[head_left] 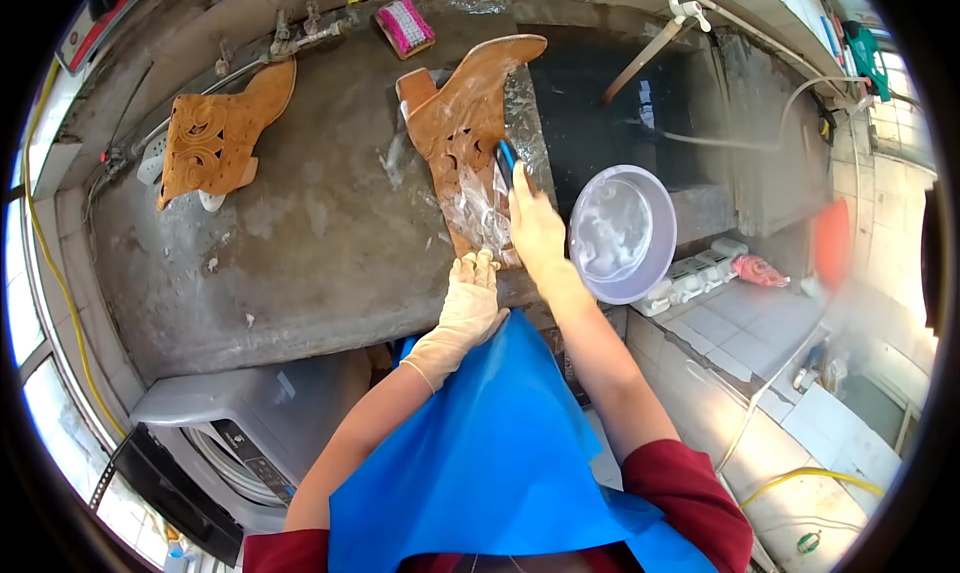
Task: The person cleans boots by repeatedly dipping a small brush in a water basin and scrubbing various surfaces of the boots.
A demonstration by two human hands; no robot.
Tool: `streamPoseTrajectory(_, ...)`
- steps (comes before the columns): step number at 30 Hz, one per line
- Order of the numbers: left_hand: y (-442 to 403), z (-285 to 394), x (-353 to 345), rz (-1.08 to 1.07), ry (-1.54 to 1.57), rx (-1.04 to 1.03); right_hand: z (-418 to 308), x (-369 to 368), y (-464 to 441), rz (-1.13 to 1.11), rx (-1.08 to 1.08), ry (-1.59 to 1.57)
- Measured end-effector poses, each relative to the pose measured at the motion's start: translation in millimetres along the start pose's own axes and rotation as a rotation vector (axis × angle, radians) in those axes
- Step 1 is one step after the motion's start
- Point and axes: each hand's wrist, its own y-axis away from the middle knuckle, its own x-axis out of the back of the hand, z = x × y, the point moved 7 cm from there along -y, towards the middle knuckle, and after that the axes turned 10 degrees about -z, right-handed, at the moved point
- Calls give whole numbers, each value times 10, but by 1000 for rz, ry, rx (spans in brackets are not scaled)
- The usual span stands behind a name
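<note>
A tan cowboy boot (pixel 440 123) with cut-out patterns lies on its side on the wet concrete slab, its toe pointing away to the right. White suds cover much of its shaft. My left hand (pixel 470 301), in a cream rubber glove, has its fingers bent over the shaft's top edge and grips it. My right hand (pixel 537 231), gloved too, is closed around a brush (pixel 506 161) with a blue and black part showing, held against the shaft's right side. The brush's bristles are hidden.
A second tan boot (pixel 212 138) lies on the slab (pixel 310 203) at the left. Toward the back is a pink and white sponge (pixel 405 26). A lilac basin (pixel 668 235) of sudsy water stands right, beside a water-filled trough (pixel 585 93) under a tap (pixel 683 8). A washing machine (pixel 300 403) is below left.
</note>
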Motion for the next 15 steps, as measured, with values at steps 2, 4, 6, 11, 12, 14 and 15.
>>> streamPoseTrajectory(2,6,9,6,-21,-11,16,59,-75,188,-44,-6,-30)
streamPoseTrajectory(4,-27,5,23,-25,-15,22,180,-242,993,-207,-91,-84)
streamPoseTrajectory(6,-23,-18,1,-2,31,10,248,-367,1239,-229,-82,-84)
streamPoseTrajectory(11,-3,32,58,-18,11,-8,-163,29,-141,-53,-41,-100)
streamPoseTrajectory(12,-14,16,59,-6,-16,-13,-183,-25,123,-66,-15,-155)
streamPoseTrajectory(14,-81,18,-57,6,-99,-3,-142,-182,691,-163,-4,-192)
streamPoseTrajectory(15,-118,7,-115,16,-180,19,-108,-240,821,-240,-23,-180)
